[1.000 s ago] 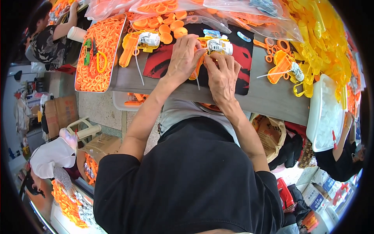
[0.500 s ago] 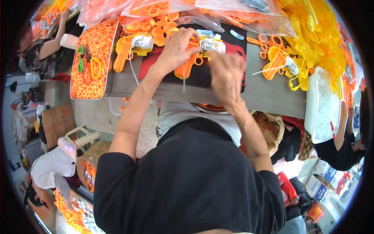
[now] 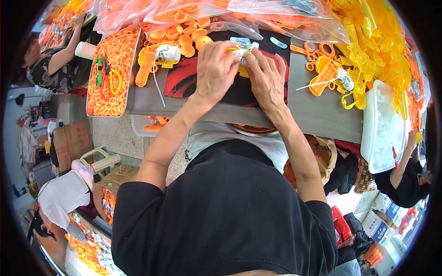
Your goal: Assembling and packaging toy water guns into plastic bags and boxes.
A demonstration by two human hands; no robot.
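At the far middle of the table, both hands work on one half-built orange toy gun. Its white mechanism (image 3: 240, 54) shows between my fingertips; most of the orange shell is hidden. My left hand (image 3: 212, 76) curls over the left side of the toy gun, fingers bent around it. From the other side my right hand (image 3: 268, 82) presses its fingertips to the white part. A dark red and black mat (image 3: 182, 83) lies beneath. To the left lies another orange toy gun shell (image 3: 146, 64) with a white mechanism and tube; a similar shell (image 3: 323, 78) lies to the right.
A tray of small orange rings (image 3: 108, 50) at left has yellow-handled pliers (image 3: 113, 80) on top. Orange cups (image 3: 186, 46) and clear bags (image 3: 193, 11) line the back. Yellow parts (image 3: 373, 50) heap up at right, above a white bin (image 3: 384, 129). Other people sit nearby.
My right hand has come down and in to the toy gun. My left hand has shifted slightly right and lower, now covering the orange handle that showed before.
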